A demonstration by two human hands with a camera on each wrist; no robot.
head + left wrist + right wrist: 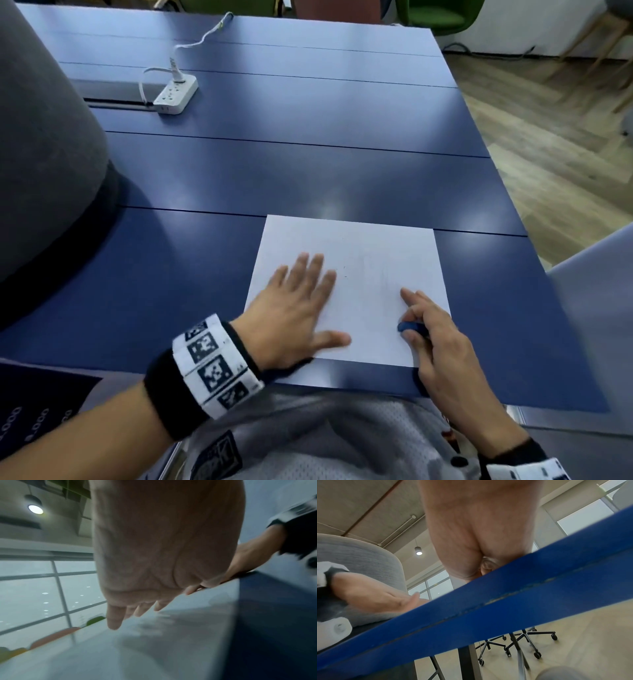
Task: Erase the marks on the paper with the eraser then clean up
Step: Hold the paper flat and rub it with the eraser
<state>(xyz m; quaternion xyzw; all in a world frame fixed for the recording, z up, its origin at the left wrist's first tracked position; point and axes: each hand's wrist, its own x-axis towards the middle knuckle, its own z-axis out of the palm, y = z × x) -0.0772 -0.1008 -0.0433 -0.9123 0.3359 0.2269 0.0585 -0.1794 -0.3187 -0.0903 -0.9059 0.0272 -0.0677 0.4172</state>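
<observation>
Wristbands with printed markers are seen nearest the head camera, one on each forearm. Beyond them the left hand (294, 308) is laid flat on the sheet of paper (370, 246), its fingers (310, 267) straight and slightly spread, thumb out to the side, pinning the sheet to the blue surface (308, 171). The right hand (442, 346) is set at the paper's near right corner; a small blue eraser (411, 327) is pinched between thumb and curled fingers, with the index finger extended over the sheet.

Only faint grey traces and a few dark specks are made out mid-sheet, so the erasing step is judged to be in hand and well along. Next, the eraser would need to be carried to the remaining specks and rubbed while the sheet is held down; after that, crumbs cleared.

A white power strip (176, 94) with its cable is noted far off on the surface.

In the left wrist view the palm and straight fingers over the paper are shown, blurred. In the right wrist view the eraser is hidden behind the surface edge; chair bases on the floor are shown there alone.
</observation>
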